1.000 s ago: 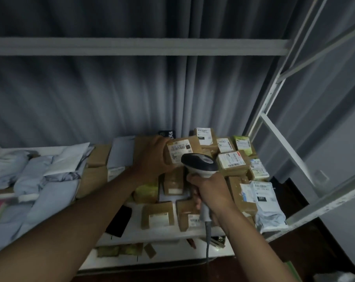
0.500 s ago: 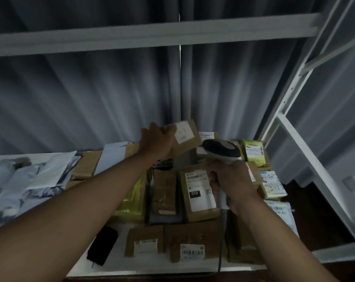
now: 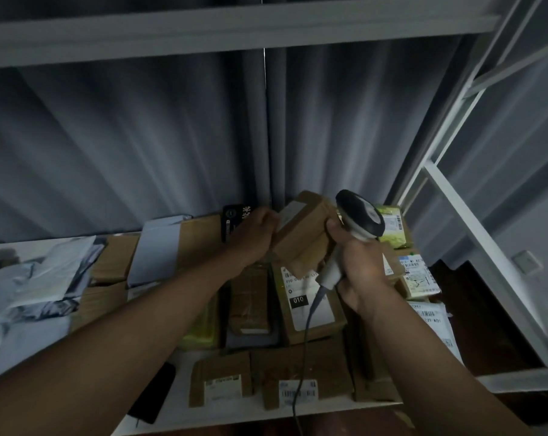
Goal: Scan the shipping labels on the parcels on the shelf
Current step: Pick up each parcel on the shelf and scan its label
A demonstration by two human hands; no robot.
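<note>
The left hand (image 3: 254,236) grips a small brown cardboard parcel (image 3: 301,229), fingers curled round its left end, holding it tilted above the stack, its pale label (image 3: 290,212) turned up and towards eleven o'clock. The right hand (image 3: 359,267) is wrapped round the handle of a corded barcode scanner (image 3: 359,218), whose dark oval head sits at three o'clock of the held parcel, just beside it. The scanner's cable (image 3: 304,338) hangs towards six o'clock over a labelled box marked 010 (image 3: 308,305). More parcels lie on the white shelf (image 3: 235,413): brown boxes (image 3: 222,383) at six o'clock, grey mailer bags (image 3: 36,278) at nine o'clock, a green packet (image 3: 393,228) at three o'clock.
</note>
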